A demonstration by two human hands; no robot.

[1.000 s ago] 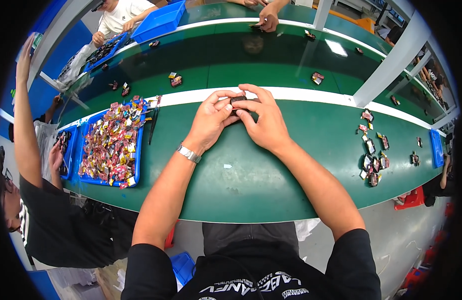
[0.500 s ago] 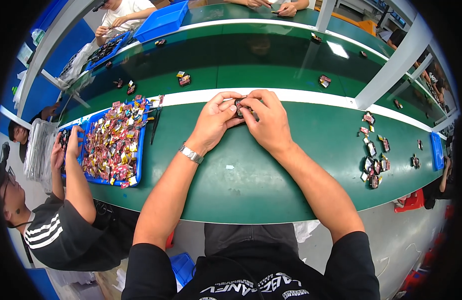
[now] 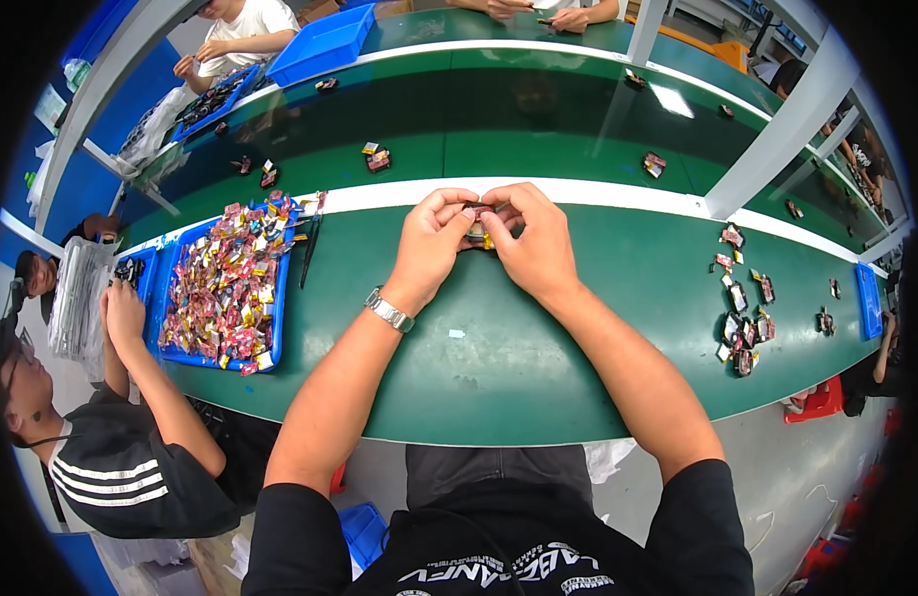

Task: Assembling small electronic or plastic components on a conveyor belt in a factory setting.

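Observation:
My left hand [image 3: 431, 246] and my right hand [image 3: 530, 238] meet over the green table [image 3: 498, 368], fingertips pinched together on a small dark part with a yellow piece [image 3: 478, 229]. Most of the part is hidden by my fingers. A metal watch sits on my left wrist. To my left lies a blue tray [image 3: 166, 298] heaped with several small parts in red, yellow and silver. A thin black tool [image 3: 307, 253] lies beside the tray's right edge.
A white stripe [image 3: 618, 197] divides the table from a green conveyor [image 3: 518, 129] carrying scattered small parts. More loose parts [image 3: 742, 318] lie at my right. A person in a black shirt [image 3: 131, 467] works at my left; others sit across the belt.
My hands lifted slightly off the table and the fingers reshaped around the small part. The person at my left lowered a raised arm and now sits with both hands at a stack beside the tray.

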